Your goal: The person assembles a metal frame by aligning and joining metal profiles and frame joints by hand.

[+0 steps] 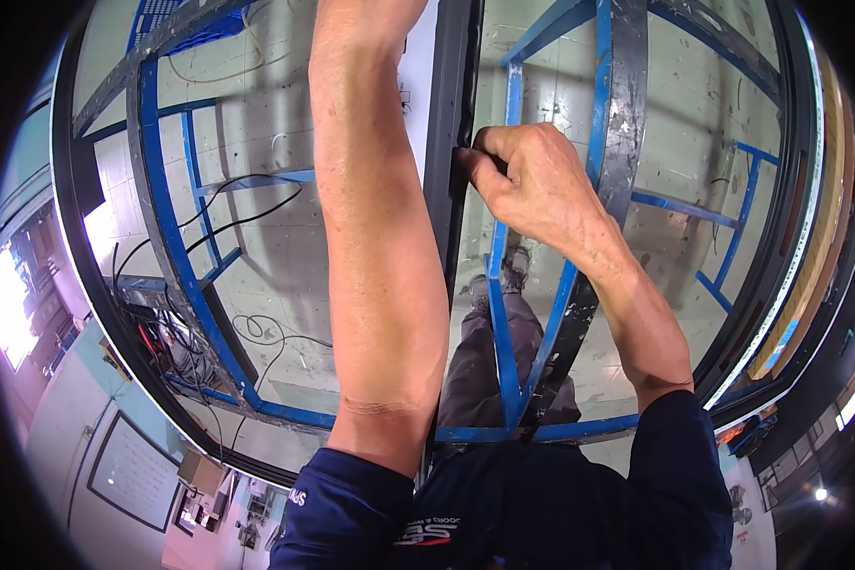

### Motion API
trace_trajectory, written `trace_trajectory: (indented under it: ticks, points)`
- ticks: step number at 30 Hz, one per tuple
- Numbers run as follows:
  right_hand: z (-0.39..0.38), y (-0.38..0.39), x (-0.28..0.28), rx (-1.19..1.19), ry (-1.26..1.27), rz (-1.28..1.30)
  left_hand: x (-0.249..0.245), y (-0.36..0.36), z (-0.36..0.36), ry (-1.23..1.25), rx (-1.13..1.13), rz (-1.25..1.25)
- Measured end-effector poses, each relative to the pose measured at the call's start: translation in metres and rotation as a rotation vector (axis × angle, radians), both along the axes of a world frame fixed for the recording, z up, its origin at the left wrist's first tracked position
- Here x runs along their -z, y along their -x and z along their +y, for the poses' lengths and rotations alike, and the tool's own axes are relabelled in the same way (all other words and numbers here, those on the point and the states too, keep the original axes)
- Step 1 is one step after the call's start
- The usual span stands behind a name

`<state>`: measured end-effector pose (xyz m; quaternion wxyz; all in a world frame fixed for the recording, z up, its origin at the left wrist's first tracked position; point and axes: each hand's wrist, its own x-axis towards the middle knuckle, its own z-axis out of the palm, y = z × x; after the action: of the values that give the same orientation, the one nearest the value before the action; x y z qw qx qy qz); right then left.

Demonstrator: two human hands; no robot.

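My right hand (532, 180) pinches a thin black rubber strip (465, 142) with thumb and fingertips against a dark grey frame bar (446, 104) that runs away from me down the middle of a glass pane (285, 256). My left forearm (375, 237) stretches forward along the bar's left side. It leaves the view at the top, so my left hand is hidden. The strip lies along the bar's right edge, and I cannot tell how far it runs.
A blue-painted metal stand (176, 256) shows under the glass, with my trousers and shoes (503, 280) seen through it. Black cables (247, 204) lie on the concrete floor at left. A dark curved frame edge (779, 285) and a wooden board (817, 256) border the right.
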<state>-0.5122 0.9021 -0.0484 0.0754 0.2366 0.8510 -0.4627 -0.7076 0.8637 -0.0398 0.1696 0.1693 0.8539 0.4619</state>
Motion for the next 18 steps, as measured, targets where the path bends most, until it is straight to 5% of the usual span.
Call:
trace_trajectory:
  ticks: [6,10,18]
  points:
    - [0.023,0.006,-0.003,-0.037,0.056,-0.059,0.008,0.01,0.0,0.068,0.005,0.011]
    - [0.084,0.059,-0.004,0.174,-0.261,0.255,-0.006,-0.002,0.004,0.062,-0.049,0.045]
    - [0.183,0.182,0.007,0.085,-0.515,0.112,-0.013,-0.006,0.002,0.095,-0.065,-0.044]
